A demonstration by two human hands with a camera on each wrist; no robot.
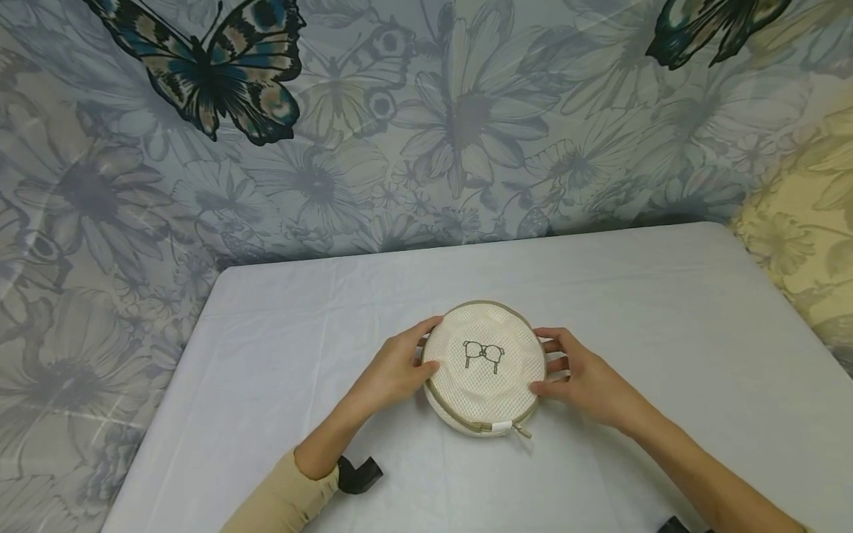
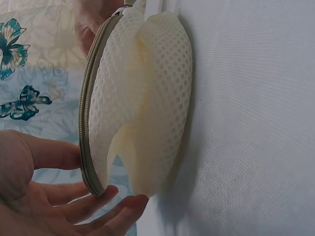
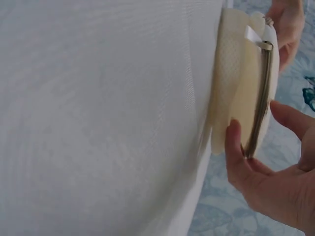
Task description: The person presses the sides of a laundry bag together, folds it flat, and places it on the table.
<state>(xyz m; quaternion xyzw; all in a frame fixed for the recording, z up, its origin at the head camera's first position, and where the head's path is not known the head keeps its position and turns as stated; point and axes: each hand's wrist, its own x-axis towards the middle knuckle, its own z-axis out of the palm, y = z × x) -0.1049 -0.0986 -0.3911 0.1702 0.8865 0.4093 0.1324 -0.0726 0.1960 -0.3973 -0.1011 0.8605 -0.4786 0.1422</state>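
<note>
A round cream mesh bag point(image 1: 485, 366) with a beige zip round its rim and a small bra drawing on top lies on the white-covered table point(image 1: 666, 296). My left hand point(image 1: 393, 374) holds its left side, thumb on the top face and fingers along the rim. My right hand point(image 1: 580, 374) holds the right side the same way. In the left wrist view the bag point(image 2: 142, 98) shows two padded shells, with my left hand point(image 2: 54, 196) pinching the zip edge. In the right wrist view my right hand point(image 3: 275, 182) brackets the bag point(image 3: 241, 98). The zip pull point(image 1: 522, 429) points towards me.
A flowered cloth with butterflies point(image 1: 426, 111) hangs behind the table and at both sides. A black strap piece point(image 1: 358, 474) sits by my left sleeve, and another dark bit point(image 1: 673, 524) shows at the bottom right edge.
</note>
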